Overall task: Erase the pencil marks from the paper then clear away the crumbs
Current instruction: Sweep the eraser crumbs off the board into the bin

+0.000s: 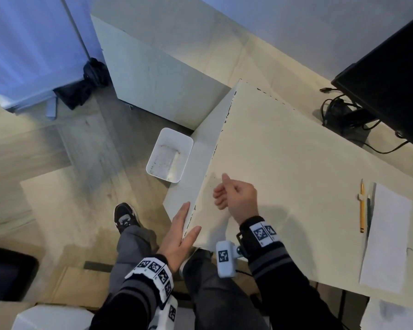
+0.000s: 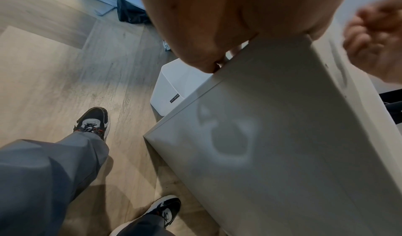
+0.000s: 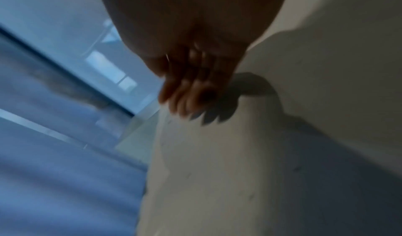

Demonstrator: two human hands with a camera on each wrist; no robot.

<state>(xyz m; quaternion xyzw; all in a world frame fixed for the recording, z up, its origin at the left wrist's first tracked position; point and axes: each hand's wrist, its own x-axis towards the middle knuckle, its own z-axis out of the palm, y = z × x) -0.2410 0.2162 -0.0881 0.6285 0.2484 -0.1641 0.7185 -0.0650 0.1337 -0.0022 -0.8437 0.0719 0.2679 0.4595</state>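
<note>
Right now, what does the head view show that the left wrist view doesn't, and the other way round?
Only the head view shows the tabletop, the pencil, the paper and crumbs inside the bin. Only the left wrist view shows the table's side panel, the bin's outer wall with its label, and both shoes. Both show the left hand at the table edge, the right hand with fingers curled above the tabletop, and the wooden floor.

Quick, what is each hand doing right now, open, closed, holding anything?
Left hand: open, straight fingers against the table edge.
Right hand: loosely curled over the table top, apparently holding nothing.
</note>
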